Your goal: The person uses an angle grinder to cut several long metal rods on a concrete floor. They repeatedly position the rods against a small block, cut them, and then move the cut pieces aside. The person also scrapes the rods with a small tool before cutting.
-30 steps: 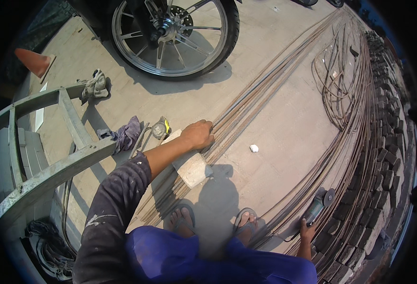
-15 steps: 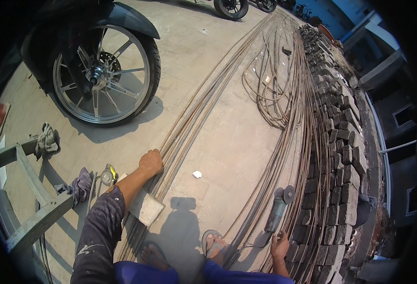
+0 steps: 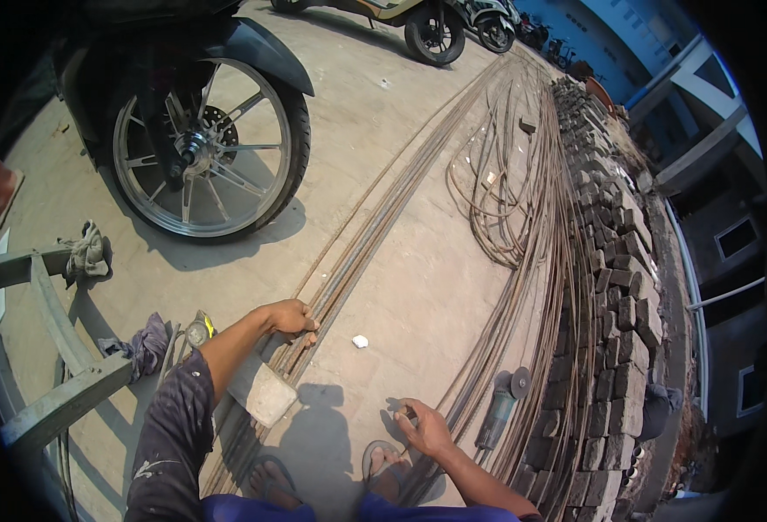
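My left hand [image 3: 292, 318] reaches down to a bundle of long steel rebars [image 3: 373, 216], its fingers curled over the bars. Just below that hand, a pale square concrete block [image 3: 267, 396] lies across the same bars. My right hand [image 3: 425, 426] hovers above the ground in front of my right foot. Its thumb and forefinger are slightly apart, and I see nothing between them. To the right of that hand, an angle grinder [image 3: 500, 409] with a dark disc rests on the other, larger group of rebars [image 3: 535, 287].
A motorcycle wheel [image 3: 205, 148] stands at the upper left. A metal frame [image 3: 79, 383] with rags [image 3: 147, 346] and a tape measure [image 3: 199, 331] are at the left. Stacked paving blocks [image 3: 622, 348] line the right side. A white chip [image 3: 360, 342] lies on the paving.
My right hand has moved left and up, away from beside the grinder, to in front of my foot. My left hand has shifted slightly down along the rebars, its fingers now over them.
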Available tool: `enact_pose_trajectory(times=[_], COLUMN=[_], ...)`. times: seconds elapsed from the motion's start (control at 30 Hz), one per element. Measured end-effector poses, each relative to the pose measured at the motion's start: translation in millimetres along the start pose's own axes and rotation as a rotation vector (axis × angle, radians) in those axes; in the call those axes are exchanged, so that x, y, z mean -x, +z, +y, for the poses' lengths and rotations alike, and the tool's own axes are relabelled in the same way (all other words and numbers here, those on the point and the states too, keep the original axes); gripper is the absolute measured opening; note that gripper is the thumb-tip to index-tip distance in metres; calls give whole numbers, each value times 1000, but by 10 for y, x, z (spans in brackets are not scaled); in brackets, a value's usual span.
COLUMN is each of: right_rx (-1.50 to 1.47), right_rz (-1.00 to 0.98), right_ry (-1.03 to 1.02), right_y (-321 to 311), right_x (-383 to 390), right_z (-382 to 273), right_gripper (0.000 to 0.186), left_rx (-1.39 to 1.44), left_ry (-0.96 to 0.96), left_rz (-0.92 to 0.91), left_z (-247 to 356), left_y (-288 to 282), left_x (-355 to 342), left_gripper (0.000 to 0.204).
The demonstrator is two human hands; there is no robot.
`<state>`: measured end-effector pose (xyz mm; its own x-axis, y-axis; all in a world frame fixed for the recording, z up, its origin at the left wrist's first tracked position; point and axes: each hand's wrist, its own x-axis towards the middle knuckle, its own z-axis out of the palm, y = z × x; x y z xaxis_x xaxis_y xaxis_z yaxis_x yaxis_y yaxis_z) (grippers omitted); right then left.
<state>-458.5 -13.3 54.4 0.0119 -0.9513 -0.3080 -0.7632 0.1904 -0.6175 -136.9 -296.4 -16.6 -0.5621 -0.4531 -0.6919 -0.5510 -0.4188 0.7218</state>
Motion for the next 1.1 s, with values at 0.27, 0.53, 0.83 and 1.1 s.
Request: enact_pose_trajectory(times=[0.27,0.53,0.83,1.1], right_rx=[-80,-118,-377,-446], right_rz=[-290,-297,-450,-406], right_ry=[-91,56,123,170], right_y=[512,889,1131,1054], right_x=[-690,-905,-978,-870], right_z=[-535,-648,-630,-326], right_gripper=[44,53,50,38], left_rx=[81,-14,-140,-346], left_ry=[123,51,-1,-121], left_rz=[70,78,100,270], left_z=[80,-71,-802,-1330], left_y=[17,144,468,758], left_x=[345,1112,2119,2423], left_gripper=[21,25,26,28])
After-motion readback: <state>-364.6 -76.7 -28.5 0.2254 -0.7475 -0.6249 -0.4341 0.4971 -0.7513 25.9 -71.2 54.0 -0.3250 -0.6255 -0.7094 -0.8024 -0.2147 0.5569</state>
